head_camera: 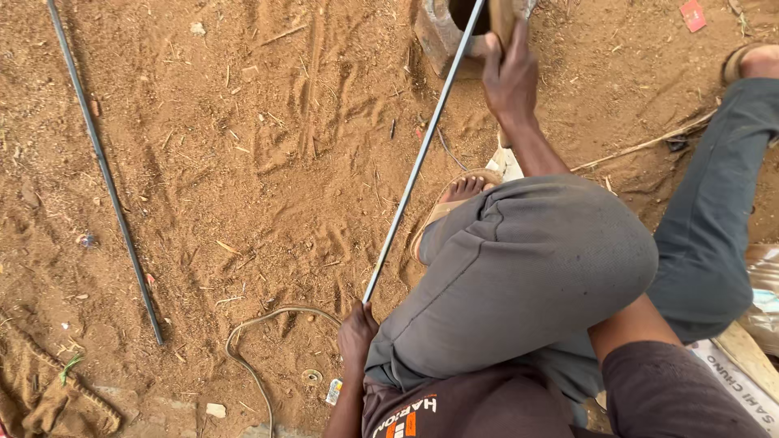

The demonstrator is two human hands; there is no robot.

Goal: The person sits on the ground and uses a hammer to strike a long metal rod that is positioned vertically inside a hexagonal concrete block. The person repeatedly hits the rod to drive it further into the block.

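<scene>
I sit on red dirt with my knee (527,268) bent up. My left hand (357,331) is closed around the near end of a long thin steel rod (418,158). The rod slants up to the right, and its far end rests on a grey block (438,36) at the top edge. My right hand (510,77) is just right of the rod over that block. It grips a wooden handle (501,18) whose head is out of view.
A second dark rod (105,170) lies on the dirt at the left. A thin hose (253,345) curls near my left hand. Brown cloth (49,401) lies bottom left. My sandalled foot (458,195) is beside the rod. Printed sacks (742,381) lie bottom right.
</scene>
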